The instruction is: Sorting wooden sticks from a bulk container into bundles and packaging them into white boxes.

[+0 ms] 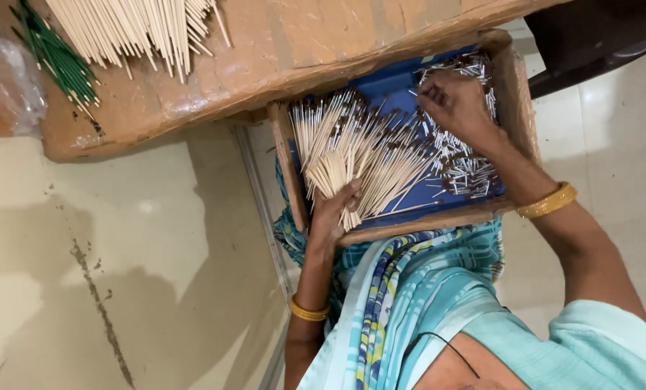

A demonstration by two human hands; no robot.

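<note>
Head view, looking down onto a shallow wooden tray (285, 170) with a blue floor, resting on the person's lap; all positions are given relative to this tray. The left hand (331, 213) lies at the tray's near edge, thumb and fingers closed around a fanned bundle of thin pale sticks (331, 173) whose ends point into the tray. More pale sticks with dark brown tips (380, 148) lie spread loosely across the tray's middle. The right hand (456, 105) reaches into the tray's far corner, fingers curled downward onto a heap of small silver-coloured pieces (467, 170); whether it is pinching one cannot be told. Each wrist carries a gold bangle (548, 202). Beyond the tray's far edge stands a brown cardboard box (294, 43), touching or just beside the tray, bearing a pile of bare pale sticks (139, 25) and, further off, a bunch of green sticks (55, 61). Under the tray, a patterned teal cloth (409, 289) shows.
</note>
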